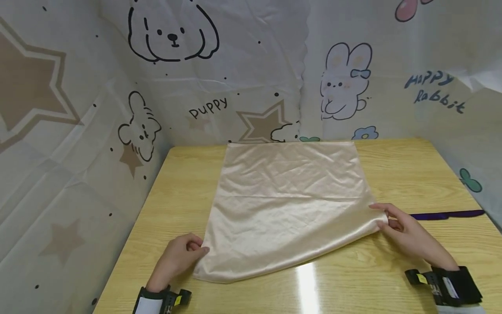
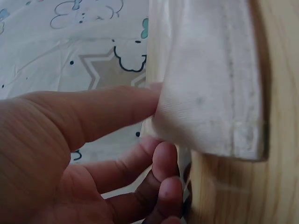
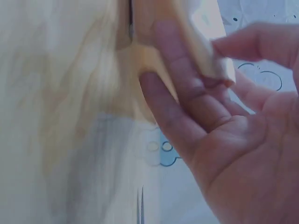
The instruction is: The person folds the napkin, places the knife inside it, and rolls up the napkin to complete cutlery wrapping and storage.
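A cream satin cloth (image 1: pixel 290 209) lies on the wooden table, lightly wrinkled, with a crease across its middle. At its left edge, near the front corner, my left hand (image 1: pixel 178 257) pinches the fabric. The left wrist view shows the thumb over the cloth's edge (image 2: pixel 205 93), beside a stitched hem. My right hand (image 1: pixel 409 233) holds the right edge, where the cloth is lifted and its front border curves upward. In the right wrist view, the raised cloth (image 3: pixel 201 46) sits between the thumb and fingers of the right hand (image 3: pixel 233 135).
A narrow dark purple object (image 1: pixel 447 215) lies to the right, partly behind the right hand; its kind is unclear. The yellowish wood table (image 1: pixel 180 187) meets printed fabric walls (image 1: pixel 243 78) at the back and sides. Light reflects near the table's front.
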A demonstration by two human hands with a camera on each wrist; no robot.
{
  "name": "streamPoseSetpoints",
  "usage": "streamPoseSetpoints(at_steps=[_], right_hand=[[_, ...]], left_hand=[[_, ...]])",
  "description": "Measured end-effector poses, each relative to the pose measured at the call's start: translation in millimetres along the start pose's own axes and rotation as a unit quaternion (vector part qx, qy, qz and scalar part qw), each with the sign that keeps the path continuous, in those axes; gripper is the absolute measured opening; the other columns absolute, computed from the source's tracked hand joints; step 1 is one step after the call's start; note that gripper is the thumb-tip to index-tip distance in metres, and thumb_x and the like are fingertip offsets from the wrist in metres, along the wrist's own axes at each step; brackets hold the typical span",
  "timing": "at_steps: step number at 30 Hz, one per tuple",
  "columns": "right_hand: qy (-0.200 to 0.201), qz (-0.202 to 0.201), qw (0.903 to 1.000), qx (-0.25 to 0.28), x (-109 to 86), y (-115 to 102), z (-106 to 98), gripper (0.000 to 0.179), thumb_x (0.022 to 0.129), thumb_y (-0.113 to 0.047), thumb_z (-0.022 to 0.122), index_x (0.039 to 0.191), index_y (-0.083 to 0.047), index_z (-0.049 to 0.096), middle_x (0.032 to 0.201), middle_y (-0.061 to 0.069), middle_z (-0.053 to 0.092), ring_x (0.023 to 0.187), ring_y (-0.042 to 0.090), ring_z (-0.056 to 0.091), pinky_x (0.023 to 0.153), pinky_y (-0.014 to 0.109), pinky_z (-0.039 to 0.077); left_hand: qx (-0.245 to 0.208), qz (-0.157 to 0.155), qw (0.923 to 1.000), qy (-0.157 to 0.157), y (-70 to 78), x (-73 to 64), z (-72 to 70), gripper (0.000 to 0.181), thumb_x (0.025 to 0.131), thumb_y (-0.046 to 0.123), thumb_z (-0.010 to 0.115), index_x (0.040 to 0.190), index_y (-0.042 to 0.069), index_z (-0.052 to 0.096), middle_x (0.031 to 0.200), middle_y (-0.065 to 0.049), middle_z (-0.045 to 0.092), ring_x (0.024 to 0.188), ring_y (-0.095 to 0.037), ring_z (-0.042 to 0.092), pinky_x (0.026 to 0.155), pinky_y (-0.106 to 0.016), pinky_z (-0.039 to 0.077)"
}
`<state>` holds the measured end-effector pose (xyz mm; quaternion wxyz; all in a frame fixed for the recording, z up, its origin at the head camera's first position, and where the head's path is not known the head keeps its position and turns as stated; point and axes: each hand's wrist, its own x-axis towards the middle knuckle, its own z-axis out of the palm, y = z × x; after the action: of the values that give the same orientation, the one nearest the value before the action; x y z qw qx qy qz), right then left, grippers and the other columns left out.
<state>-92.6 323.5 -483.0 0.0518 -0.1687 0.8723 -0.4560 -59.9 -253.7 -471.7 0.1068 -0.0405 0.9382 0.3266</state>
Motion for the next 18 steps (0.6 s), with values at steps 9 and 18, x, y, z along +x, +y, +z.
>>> streamPoseSetpoints(at_steps=[9, 18], right_hand=[[0.078, -0.056, 0.9949, -0.032, 6.1, -10.2, -1.6, 0.028, 0.099, 0.001, 0.046, 0.127, 0.001, 0.049, 0.083, 0.006, 0.044, 0.053, 0.011, 0.045, 0.045, 0.026, 0.042], [0.073, 0.030, 0.9969, -0.007, -1.0, -9.0, -8.1, 0.026, 0.101, -0.014, 0.049, 0.124, -0.001, 0.050, 0.109, 0.010, 0.048, 0.049, 0.014, 0.045, 0.042, 0.029, 0.045]], left_hand=[[-0.054, 0.049, 0.9972, 0.016, 11.9, 4.4, -0.1, 0.014, 0.102, 0.019, 0.048, 0.096, 0.006, 0.048, 0.069, -0.003, 0.046, 0.054, -0.012, 0.044, 0.049, -0.024, 0.036], [-0.154, -0.043, 0.9857, -0.053, 18.1, 0.1, 1.8, 0.029, 0.098, 0.017, 0.054, 0.123, 0.004, 0.046, 0.074, -0.011, 0.063, 0.043, -0.021, 0.055, 0.039, -0.031, 0.046]])
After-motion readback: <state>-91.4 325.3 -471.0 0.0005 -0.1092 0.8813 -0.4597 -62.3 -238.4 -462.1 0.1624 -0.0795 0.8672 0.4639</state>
